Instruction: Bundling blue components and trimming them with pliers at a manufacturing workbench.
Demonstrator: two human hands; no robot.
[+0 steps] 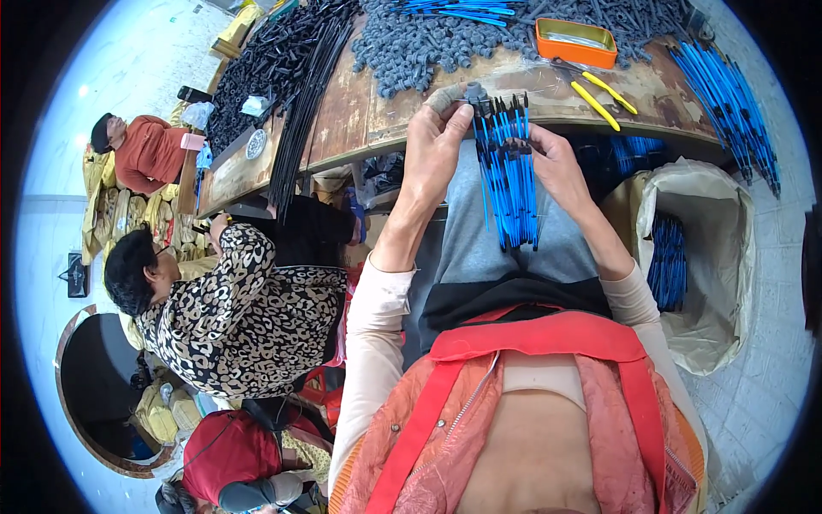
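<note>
My left hand (435,141) is closed at the table's front edge, its thumb and a wrapped forefinger pinching a small grey plastic fitting (475,92). Just to the right, a bundle of thin blue rods with black ends (509,193) hangs over my lap, fanned out. Closed on the right side of that bundle is my right hand (555,163), its fingertips partly hidden behind the rods. Fine wire-like strands show near the bundle's top.
Heaped grey fittings (411,51) and black parts (257,86) cover the wooden table (377,111). An orange tin (575,44) and yellow-handled pliers (604,98) lie behind my hands. More blue rods (723,103) overhang at right, above a lined bin (698,283). Co-workers sit at left.
</note>
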